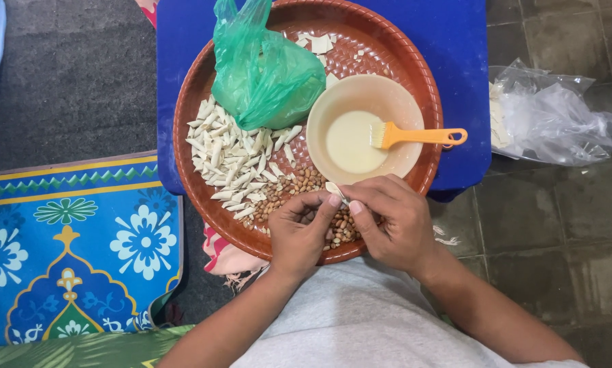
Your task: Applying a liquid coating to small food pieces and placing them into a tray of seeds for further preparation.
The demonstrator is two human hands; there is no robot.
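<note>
A small pale strip of wrapper [334, 189] is pinched between the fingertips of both hands, just above the near rim of a round brown woven tray [415, 61]. The left hand [300, 228] is closed narrowly on the strip from the left, thumb and forefinger meeting at its lower end. The right hand [391, 218] is closed on it from the right, its thumb pressed close beside the left thumb, so that the strip is held between the two hands and stands slightly above them, tilted up to the left. Whether anything is rolled inside the strip cannot be told.

Directly beneath the hands a heap of brown peanuts [299, 185] is spread on the tray, partly hidden by the fingers. To the left of the peanuts a larger heap of small pale rolled pieces [227, 153] is piled, reaching toward the tray's left side. Behind that heap a green plastic bag [261, 68] is set, knotted at the top. To the right of the bag, and just beyond the held strip, a cream bowl [387, 95] with pale liquid is placed, and an orange-handled brush [421, 135] is laid across it, bristles in the liquid and handle pointing right over the tray's rim. A few flat pale wrapper pieces [317, 43] are scattered at the far side of the tray.

The tray is carried on a blue worktop [462, 41]. A clear plastic bag [558, 119] is lying on the tiled floor to the right, and a blue patterned mat [67, 245] is spread to the left.
</note>
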